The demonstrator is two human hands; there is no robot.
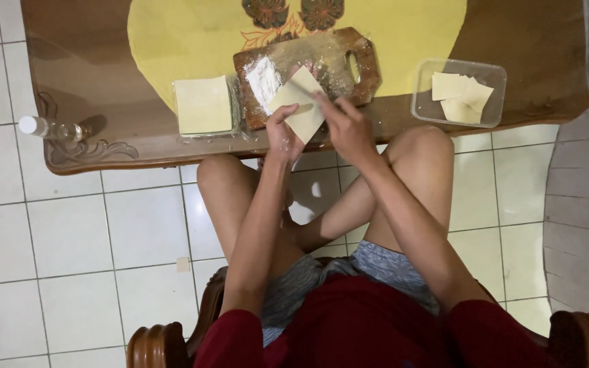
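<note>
Just in front of the floured cutting board (339,65), the left hand (282,136) pinches a square dough wrapper (299,102) while the right hand (349,129), seemingly half-closed, presses a finger onto it.

Left hand (282,133) holding a square dough sheet (299,103), right hand (349,129) touching it, above floured wooden board (359,51), sheet stack (202,104) beside
</note>
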